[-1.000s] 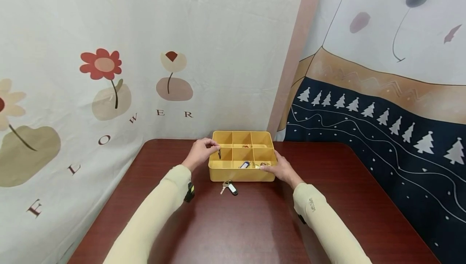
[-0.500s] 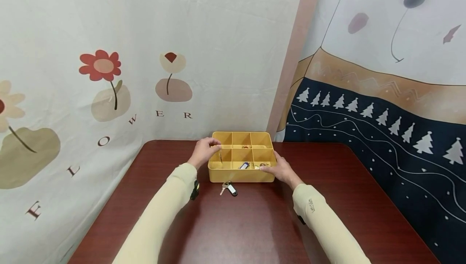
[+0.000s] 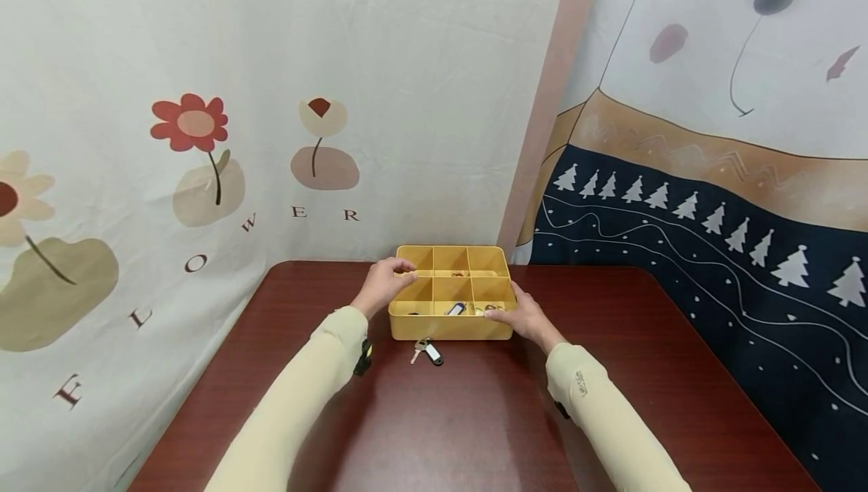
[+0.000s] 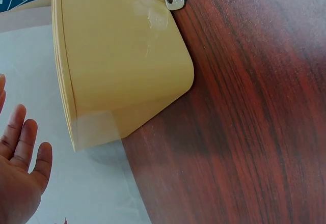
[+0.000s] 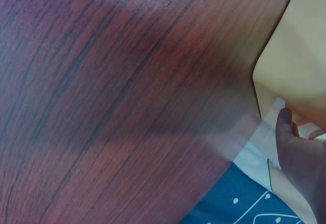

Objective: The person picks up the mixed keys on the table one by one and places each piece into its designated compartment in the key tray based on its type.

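A yellow divided box [image 3: 450, 328] stands toward the back of the table. Over its left end hovers my left hand [image 3: 384, 285], fingers loosely extended and nothing between them. Below that hand, a small dark thing [image 3: 414, 314] peeks over the front wall of the front-left compartment, mostly hidden. My right hand [image 3: 529, 319] grips the box's front-right corner, thumb over the front rim and fingers along the side. A blue key tag [image 3: 457, 309] lies in the front middle compartment. On the table before the box is a key [image 3: 417, 349] with a black tag [image 3: 433, 354].
Small reddish items [image 3: 490, 307] lie in the front-right compartment, and another reddish bit [image 3: 457, 274] shows in the back middle one. A flower-print cloth [image 3: 434, 100] hangs behind the dark red table [image 3: 475, 417]. A navy patterned cloth [image 3: 678, 251] hangs on the right.
The thin dark thing that hung from my left fingers has been let go into the front-left compartment. Those fingers have loosened. My right hand stays on the box.
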### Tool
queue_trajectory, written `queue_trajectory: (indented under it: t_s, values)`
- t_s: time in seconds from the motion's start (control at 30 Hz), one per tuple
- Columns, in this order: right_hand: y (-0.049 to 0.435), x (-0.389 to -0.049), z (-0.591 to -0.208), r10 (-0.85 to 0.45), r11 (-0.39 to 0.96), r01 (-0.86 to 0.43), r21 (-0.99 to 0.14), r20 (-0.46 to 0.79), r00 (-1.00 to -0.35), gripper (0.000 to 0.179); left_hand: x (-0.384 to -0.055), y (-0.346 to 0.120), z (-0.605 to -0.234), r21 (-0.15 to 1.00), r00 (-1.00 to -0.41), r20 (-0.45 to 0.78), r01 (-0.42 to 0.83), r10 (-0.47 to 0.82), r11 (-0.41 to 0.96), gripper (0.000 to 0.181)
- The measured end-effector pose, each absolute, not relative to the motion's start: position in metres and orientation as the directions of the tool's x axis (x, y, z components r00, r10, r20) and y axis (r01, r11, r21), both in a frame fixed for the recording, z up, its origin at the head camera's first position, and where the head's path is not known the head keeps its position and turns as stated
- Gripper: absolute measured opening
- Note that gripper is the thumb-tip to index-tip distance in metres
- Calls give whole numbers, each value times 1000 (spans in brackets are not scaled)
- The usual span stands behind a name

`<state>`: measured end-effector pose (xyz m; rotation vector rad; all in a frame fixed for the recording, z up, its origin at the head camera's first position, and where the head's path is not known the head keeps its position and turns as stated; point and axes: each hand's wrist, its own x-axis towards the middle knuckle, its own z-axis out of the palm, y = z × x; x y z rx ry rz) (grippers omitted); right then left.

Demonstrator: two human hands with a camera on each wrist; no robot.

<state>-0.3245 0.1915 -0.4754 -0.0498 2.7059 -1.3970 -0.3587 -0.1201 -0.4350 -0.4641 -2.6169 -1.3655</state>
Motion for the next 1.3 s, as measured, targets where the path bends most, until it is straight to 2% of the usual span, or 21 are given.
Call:
queue_trajectory:
  t_s: [0.27, 0.67, 0.97, 1.3]
  values:
    - [191, -325, -475, -67, 582, 24, -813, -77, -995, 100, -347, -124, -436, 767, -933, 313, 360, 180, 532, 24]
    - [193, -324, -474, -83, 600, 0, -800, -62, -995, 99, -314, -125, -444, 789, -918, 383, 382, 101, 482, 16]
    - [193, -323, -474, -86, 597, 2, -802, -66, -994, 101, -282, -118, -470, 801, -911, 402, 398, 92, 446, 13]
    - [192, -322, -472, -88, 582, 11, -813, -77, -993, 101, -264, -109, -504, 794, -926, 367, 361, 88, 489, 15]
